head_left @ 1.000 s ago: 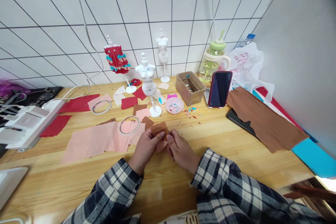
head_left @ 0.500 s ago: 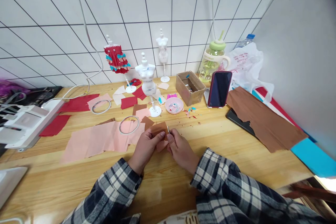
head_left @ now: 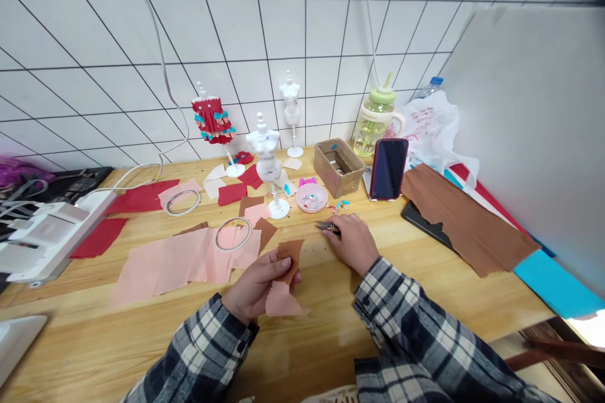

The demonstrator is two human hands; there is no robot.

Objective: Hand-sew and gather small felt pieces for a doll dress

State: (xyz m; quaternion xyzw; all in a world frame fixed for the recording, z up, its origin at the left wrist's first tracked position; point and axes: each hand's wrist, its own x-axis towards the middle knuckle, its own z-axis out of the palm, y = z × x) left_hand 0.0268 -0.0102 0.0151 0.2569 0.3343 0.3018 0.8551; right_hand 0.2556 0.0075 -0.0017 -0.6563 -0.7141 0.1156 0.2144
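My left hand (head_left: pixel 258 283) is closed on a piece of brown fabric (head_left: pixel 289 259), pinched under the thumb. A pink fabric piece (head_left: pixel 283 300) with a zigzag edge hangs below it, touching the same hand. To the right, my right hand (head_left: pixel 353 240) rests low over the table, its fingers round a small pair of thread snips (head_left: pixel 328 227) whose blades point left. The far ends of the fingers are partly hidden. Just beyond stand a bare white mini dress form (head_left: pixel 265 148) and a pink dish (head_left: pixel 312 199) of small shiny beads.
Pink cloth (head_left: pixel 161 264) with a metal hoop (head_left: pixel 233 234) lies left. A dress form in red ruffles (head_left: pixel 212 119), a cardboard box (head_left: pixel 339 170), a jug (head_left: pixel 375 123) and a propped phone (head_left: pixel 389 169) stand at the back. Brown cloth (head_left: pixel 467 220) lies right.
My right hand has moved away from the fabric, to the right and farther back, with the snips. The left hand keeps the fabric, lowered slightly, with more of the pink piece showing.
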